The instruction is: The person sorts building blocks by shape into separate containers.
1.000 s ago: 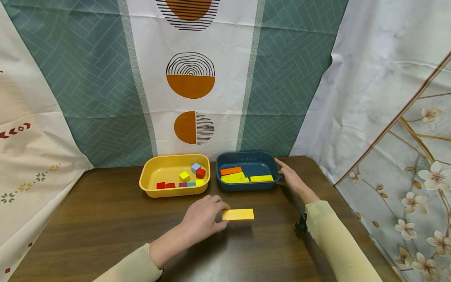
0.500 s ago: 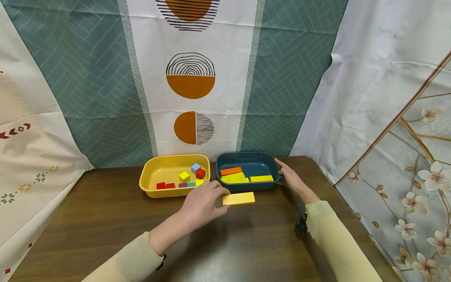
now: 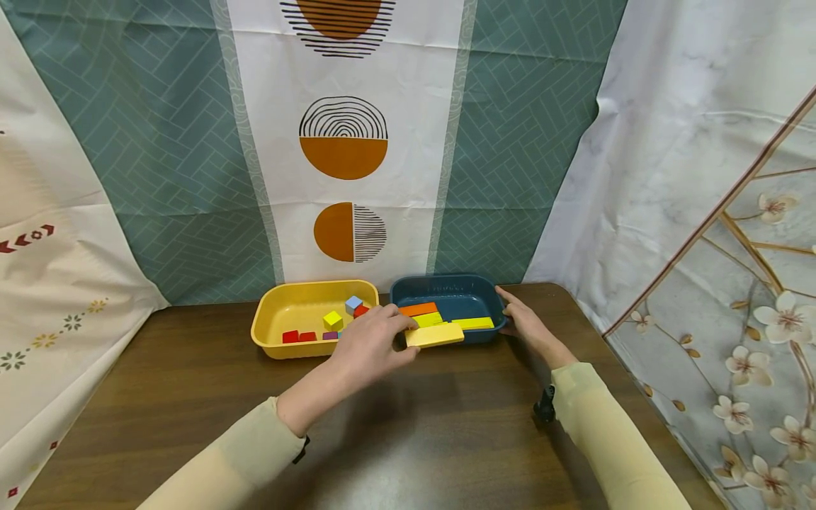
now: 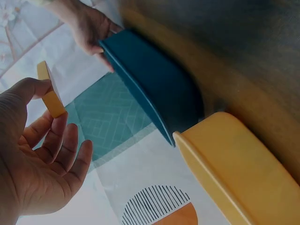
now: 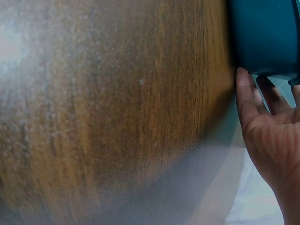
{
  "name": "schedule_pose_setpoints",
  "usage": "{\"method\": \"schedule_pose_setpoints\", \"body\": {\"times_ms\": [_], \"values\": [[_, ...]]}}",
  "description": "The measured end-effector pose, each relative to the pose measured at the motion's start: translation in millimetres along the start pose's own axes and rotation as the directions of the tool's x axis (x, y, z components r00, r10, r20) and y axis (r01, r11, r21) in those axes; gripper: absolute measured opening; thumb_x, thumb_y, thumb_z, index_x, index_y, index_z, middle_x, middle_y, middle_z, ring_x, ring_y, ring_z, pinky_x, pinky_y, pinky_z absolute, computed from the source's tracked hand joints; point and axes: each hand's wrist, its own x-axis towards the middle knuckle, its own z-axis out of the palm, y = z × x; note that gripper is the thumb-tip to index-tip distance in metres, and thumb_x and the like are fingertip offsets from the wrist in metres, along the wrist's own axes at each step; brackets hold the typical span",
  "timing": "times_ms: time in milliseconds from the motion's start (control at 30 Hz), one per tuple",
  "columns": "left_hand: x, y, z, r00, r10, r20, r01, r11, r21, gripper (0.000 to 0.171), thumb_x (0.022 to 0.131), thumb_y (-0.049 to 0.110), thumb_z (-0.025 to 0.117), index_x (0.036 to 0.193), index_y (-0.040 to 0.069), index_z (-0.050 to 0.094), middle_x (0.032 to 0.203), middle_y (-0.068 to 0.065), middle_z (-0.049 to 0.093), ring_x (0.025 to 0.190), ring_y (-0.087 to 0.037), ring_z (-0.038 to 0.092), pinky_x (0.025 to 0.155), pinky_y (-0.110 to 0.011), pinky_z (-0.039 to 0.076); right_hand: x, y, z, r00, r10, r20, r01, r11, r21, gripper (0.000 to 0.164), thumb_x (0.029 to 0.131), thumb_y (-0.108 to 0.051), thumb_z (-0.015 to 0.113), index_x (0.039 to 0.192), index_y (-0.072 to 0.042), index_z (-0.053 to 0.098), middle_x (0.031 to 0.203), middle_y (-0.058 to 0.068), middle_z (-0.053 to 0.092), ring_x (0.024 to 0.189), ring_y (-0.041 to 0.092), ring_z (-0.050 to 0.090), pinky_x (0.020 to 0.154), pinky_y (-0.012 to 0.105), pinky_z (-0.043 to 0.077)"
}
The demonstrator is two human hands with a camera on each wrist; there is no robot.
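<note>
My left hand (image 3: pixel 376 338) pinches one end of a flat yellow wooden block (image 3: pixel 436 335) between thumb and fingers. The block's free end points right, overlapping the front rim of the dark blue tray (image 3: pixel 472 299) in the head view. In the left wrist view the block (image 4: pixel 54 99) is edge-on, with the other fingers loosely bent below it. At the tray's right end my right hand (image 3: pixel 529 322) touches the side with extended fingers (image 5: pixel 246 93). Inside the tray lie an orange block (image 3: pixel 418 309) and several yellow blocks (image 3: pixel 473 323), partly hidden by the held one.
A yellow tray (image 3: pixel 280 309) stands just left of the blue one, holding small cubes: red (image 3: pixel 290 336), yellow (image 3: pixel 333 320), light blue (image 3: pixel 353 304) and purple. My left hand covers its right front corner. Patterned cloth (image 3: pixel 344 234) hangs behind the wooden table (image 3: pixel 191 397).
My left hand has moved away from me with the yellow block, from over the table in front up to the blue tray's front rim. My right hand has stayed at the tray's end.
</note>
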Motion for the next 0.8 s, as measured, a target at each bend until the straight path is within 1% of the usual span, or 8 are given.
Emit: {"method": "schedule_pose_setpoints", "body": {"times_ms": [167,267,400,500,667,800], "values": [[11.1,-0.5,-4.5,1.0,-0.026,-0.002,0.026,1.0,0.012,0.031,0.085,0.036,0.081,0.11,0.019,0.078,0.096,0.005,0.064,0.086,-0.014,0.054,0.068,-0.027,0.048,-0.3,0.7,-0.6,1.0,-0.006,0.003,0.006,1.0,0.002,0.063,0.105,-0.011,0.031,0.166,-0.015,0.016,0.171,0.01,0.006,0.128,0.037,0.042,0.107,0.057,0.043],[17.6,-0.9,-7.0,0.999,-0.039,0.001,0.039,0.999,0.008,0.032,0.085,0.036,0.079,0.112,0.02,0.078,0.097,0.004,0.064,0.087,-0.014,0.054,0.069,-0.027,0.048,-0.2,0.5,-0.8,1.0,-0.009,0.007,0.009,1.0,0.004,0.063,0.105,-0.01,0.031,0.166,-0.015,0.016,0.171,0.011,0.005,0.128,0.037,0.041,0.108,0.058,0.042],[25.6,-3.2,-8.6,0.999,-0.048,0.005,0.048,0.999,0.008,0.033,0.087,0.036,0.078,0.115,0.019,0.078,0.099,0.003,0.064,0.089,-0.015,0.053,0.07,-0.027,0.048,0.3,0.6,-1.2,1.0,-0.002,0.008,0.002,1.0,0.0,0.063,0.105,-0.01,0.031,0.166,-0.016,0.016,0.171,0.012,0.006,0.117,0.036,0.043,0.108,0.058,0.042],[30.6,-5.2,-9.7,0.999,-0.049,0.005,0.049,0.999,0.015,0.032,0.087,0.035,0.078,0.115,0.019,0.078,0.098,0.004,0.064,0.088,-0.015,0.052,0.069,-0.027,0.047,1.2,1.4,-1.2,1.0,0.005,0.004,-0.005,1.0,-0.005,0.063,0.104,-0.01,0.031,0.166,-0.017,0.017,0.17,0.011,0.008,0.112,0.034,0.044,0.107,0.058,0.043],[39.6,-8.4,-11.8,0.998,-0.063,-0.001,0.063,0.998,0.013,0.029,0.088,0.034,0.077,0.113,0.019,0.078,0.095,0.004,0.062,0.086,-0.016,0.052,0.068,-0.028,0.047,3.0,2.1,-0.6,1.0,0.007,0.001,-0.007,1.0,0.01,0.063,0.105,-0.011,0.031,0.166,-0.016,0.018,0.17,0.011,0.008,0.115,0.035,0.045,0.108,0.057,0.043],[45.9,-11.6,-12.0,0.996,-0.084,0.007,0.084,0.996,0.017,0.03,0.088,0.034,0.077,0.113,0.018,0.078,0.094,0.003,0.061,0.085,-0.017,0.051,0.067,-0.029,0.047,3.1,1.9,-0.1,1.0,0.003,0.004,-0.003,1.0,0.014,0.062,0.105,-0.011,0.031,0.166,-0.016,0.018,0.171,0.01,0.007,0.116,0.035,0.043,0.107,0.058,0.042]]}}
